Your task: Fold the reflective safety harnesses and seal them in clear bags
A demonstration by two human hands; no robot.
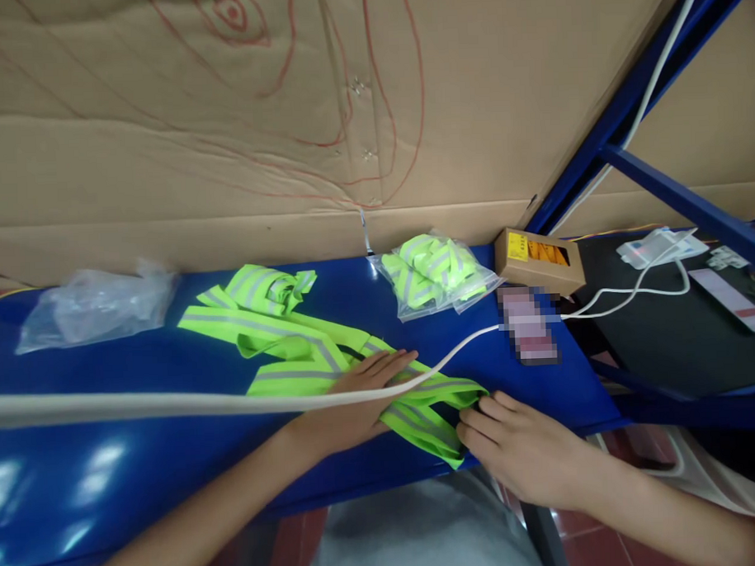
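Observation:
A lime-yellow reflective strap [294, 375] with grey stripes lies in loops across the blue table. My left hand [339, 425] rests flat on it, fingers stretched out toward the right. At the table's front edge, my right hand [520, 455] has its fingers curled round the strap's looped right end; its fingertips are partly hidden. Behind the loops sits a bundled part [260, 289] of the same material, and whether it joins the strap is unclear. Farther right, a clear bag [432, 273] holds more folded lime-yellow straps.
A white cable [465, 342] crosses in front of my left hand. At the back left lies a crumpled clear plastic bag [99, 305]. A cardboard box [538, 269] and a blurred-out flat object [531, 331] are on the right, beside a blue frame bar [690, 194].

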